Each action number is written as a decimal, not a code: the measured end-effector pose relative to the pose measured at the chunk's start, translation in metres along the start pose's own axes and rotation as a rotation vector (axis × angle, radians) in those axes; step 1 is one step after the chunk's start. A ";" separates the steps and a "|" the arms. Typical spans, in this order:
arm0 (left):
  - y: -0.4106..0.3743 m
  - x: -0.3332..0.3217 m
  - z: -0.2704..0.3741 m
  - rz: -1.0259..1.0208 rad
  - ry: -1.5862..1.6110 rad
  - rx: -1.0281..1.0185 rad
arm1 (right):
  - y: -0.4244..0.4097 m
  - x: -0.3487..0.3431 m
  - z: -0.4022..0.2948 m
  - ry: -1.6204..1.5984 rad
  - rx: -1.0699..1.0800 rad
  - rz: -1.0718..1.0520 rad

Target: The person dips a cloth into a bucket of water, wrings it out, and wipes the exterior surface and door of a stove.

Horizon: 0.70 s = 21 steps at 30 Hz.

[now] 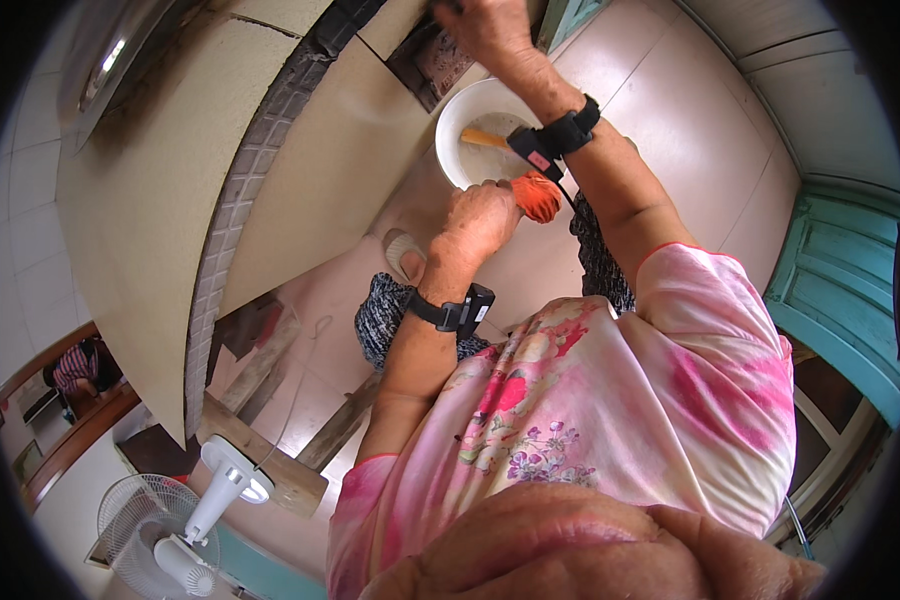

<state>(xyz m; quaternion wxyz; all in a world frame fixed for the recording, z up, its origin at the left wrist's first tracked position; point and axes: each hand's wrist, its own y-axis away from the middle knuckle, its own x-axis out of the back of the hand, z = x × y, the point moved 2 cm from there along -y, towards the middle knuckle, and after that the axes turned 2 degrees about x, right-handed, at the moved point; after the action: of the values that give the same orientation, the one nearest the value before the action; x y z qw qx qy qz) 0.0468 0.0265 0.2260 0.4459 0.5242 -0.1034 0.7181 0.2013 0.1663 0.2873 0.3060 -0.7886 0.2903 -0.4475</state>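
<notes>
My left hand [481, 221] is closed around a bunched orange cloth [537, 196], which pokes out past the fist. Just beyond that hand, a white basin [450, 154] rests on the floor with cloudy liquid inside. A yellowish handle [484, 138], possibly wooden, lies across the basin; its other end is hidden behind my right wrist. My right hand [491, 31] reaches past the basin beside a dark, square opening [436, 56] in the counter's side. Its fingers blur against the top edge of the picture, so their grip is unclear. Each wrist wears a black strapped device.
A counter [150, 172] with a grey tiled edge [232, 195] runs along the left. Behind it stand a white electric fan [217, 480] and a wooden bench [270, 457], with a cord trailing over the floor. A teal panelled door [840, 277] is at right.
</notes>
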 end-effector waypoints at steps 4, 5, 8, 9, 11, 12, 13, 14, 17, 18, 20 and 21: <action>0.001 0.002 0.001 -0.001 -0.017 -0.023 | -0.004 0.008 0.003 0.023 0.048 0.030; 0.000 0.006 0.002 -0.003 -0.016 -0.017 | -0.007 0.006 0.012 0.027 0.038 0.070; -0.002 0.001 0.002 0.001 -0.020 -0.006 | -0.003 0.001 0.008 -0.044 -0.060 0.034; -0.002 -0.001 0.002 0.001 -0.025 -0.004 | -0.001 0.000 -0.001 -0.071 -0.070 0.009; -0.003 0.001 0.001 -0.013 -0.017 0.011 | 0.004 -0.003 -0.011 -0.045 0.002 -0.068; -0.001 0.001 0.001 -0.021 -0.012 0.021 | 0.002 -0.004 -0.004 -0.060 -0.004 -0.015; 0.000 0.002 0.002 -0.018 -0.013 0.017 | -0.002 -0.002 0.007 -0.071 -0.010 0.035; 0.000 0.004 0.001 -0.015 -0.015 0.013 | -0.003 0.001 0.015 -0.026 -0.054 0.042; -0.002 0.004 0.002 -0.031 0.005 0.001 | -0.004 0.002 0.026 -0.124 -0.137 0.046; -0.003 0.003 0.003 -0.048 0.017 -0.012 | -0.003 0.006 0.034 -0.181 -0.220 0.025; 0.002 0.002 -0.003 -0.017 0.002 0.026 | -0.016 0.027 0.015 -0.459 -0.633 -0.100; 0.001 0.003 -0.003 0.000 -0.005 0.023 | -0.020 0.040 0.012 -0.579 -0.838 -0.154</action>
<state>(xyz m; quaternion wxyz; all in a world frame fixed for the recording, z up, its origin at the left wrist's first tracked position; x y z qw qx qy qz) 0.0440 0.0294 0.2274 0.4397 0.5312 -0.0963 0.7178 0.2331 0.1524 0.3185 -0.0025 -0.9541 0.2892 -0.0774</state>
